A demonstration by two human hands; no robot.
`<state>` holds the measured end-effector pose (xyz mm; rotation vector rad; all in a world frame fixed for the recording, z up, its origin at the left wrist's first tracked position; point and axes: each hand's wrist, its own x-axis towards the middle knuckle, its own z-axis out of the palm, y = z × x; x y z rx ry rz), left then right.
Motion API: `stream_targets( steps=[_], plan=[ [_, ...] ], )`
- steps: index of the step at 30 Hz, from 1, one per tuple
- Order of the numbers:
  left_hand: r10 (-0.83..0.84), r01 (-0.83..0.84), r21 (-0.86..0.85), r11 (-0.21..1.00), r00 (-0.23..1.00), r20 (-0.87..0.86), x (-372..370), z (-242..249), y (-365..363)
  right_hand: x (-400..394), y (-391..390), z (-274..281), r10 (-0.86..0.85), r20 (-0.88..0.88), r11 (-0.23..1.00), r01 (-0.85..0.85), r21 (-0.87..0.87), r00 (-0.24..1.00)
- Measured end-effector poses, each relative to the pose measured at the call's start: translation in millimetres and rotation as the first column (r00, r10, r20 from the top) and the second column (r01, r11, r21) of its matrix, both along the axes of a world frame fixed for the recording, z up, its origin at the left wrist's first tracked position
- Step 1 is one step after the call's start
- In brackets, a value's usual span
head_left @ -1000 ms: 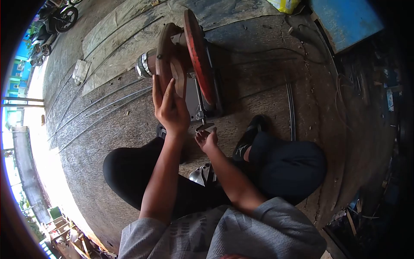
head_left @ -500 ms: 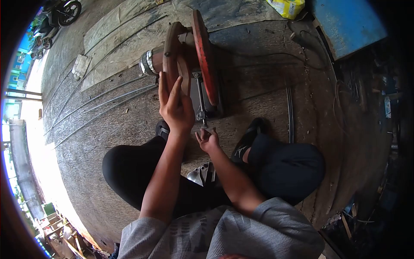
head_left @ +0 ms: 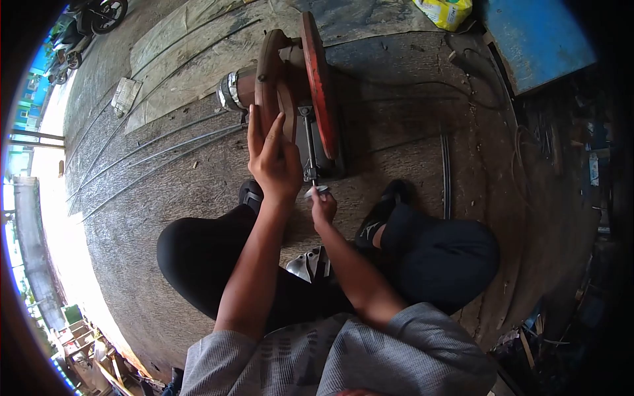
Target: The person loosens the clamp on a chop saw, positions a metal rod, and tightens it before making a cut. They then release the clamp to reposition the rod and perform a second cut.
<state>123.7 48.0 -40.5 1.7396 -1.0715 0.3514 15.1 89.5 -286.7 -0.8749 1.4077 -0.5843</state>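
A cut-off saw with a brown body and a red blade guard stands on the floor. My left hand is at the near side of its body, with two fingers stretched out along it and the others curled. Below the guard, a metal clamp screw runs toward me. My right hand is at its near end, fingers pinched on the round crank wheel. Shiny metal pieces lie between my legs.
Long thin rods extend left of the saw. More bars lie to the right. A blue metal surface and a yellow bag are at the upper right. Motorcycles are at the upper left.
My right hand has closed from loosely spread fingers to a pinch at the crank wheel, which now shows more clearly. My left hand has shifted slightly right.
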Motion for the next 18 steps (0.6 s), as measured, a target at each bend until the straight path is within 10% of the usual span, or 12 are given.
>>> stream_targets(
  steps=[1,4,6,8,10,12,16,17,18],
  plan=[
    [0.005,-0.005,0.01,1.0,1.0,0.011,0.2,-0.5,0.3,-2.5,-13.1,8.7,-0.545,0.227,0.695,0.284,0.661,0.807],
    [-0.001,0.001,0.008,1.0,1.0,0.012,0.0,1.0,0.7,-21.0,-6.4,-64.5,-0.773,0.248,0.464,0.253,0.849,0.585],
    [-0.002,0.002,0.009,1.0,1.0,0.016,1.1,-1.1,0.8,-10.4,4.4,-60.0,-0.725,0.236,0.543,0.326,0.774,0.647],
    [0.002,-0.002,0.007,1.0,1.0,0.02,0.8,-1.4,0.5,1.4,10.2,-18.8,-0.18,-0.062,0.974,0.17,-0.148,0.982],
    [-0.002,0.002,-0.002,1.0,1.0,0.0,-0.2,0.4,0.6,0.8,9.6,-3.9,-0.191,0.03,0.962,0.193,-0.193,0.981],
    [-0.005,0.005,-0.007,1.0,1.0,0.001,0.2,-0.4,0.9,-0.7,5.7,2.7,-0.051,-0.398,0.774,-0.216,-0.596,0.916],
    [-0.001,0.001,-0.018,1.0,1.0,0.0,-0.2,-0.4,0.1,-2.4,1.5,-11.2,0.024,-0.479,0.811,-0.297,-0.503,0.878],
    [-0.001,0.001,-0.018,1.0,1.0,0.0,-0.1,-0.7,-0.2,-8.5,-5.6,-21.2,-0.259,0.092,0.965,0.254,0.06,0.961],
    [-0.002,0.002,-0.021,1.0,1.0,-0.001,0.1,-1.1,-0.6,-13.4,-13.8,-24.4,-0.739,0.316,0.573,0.308,0.76,0.595]
  ],
)
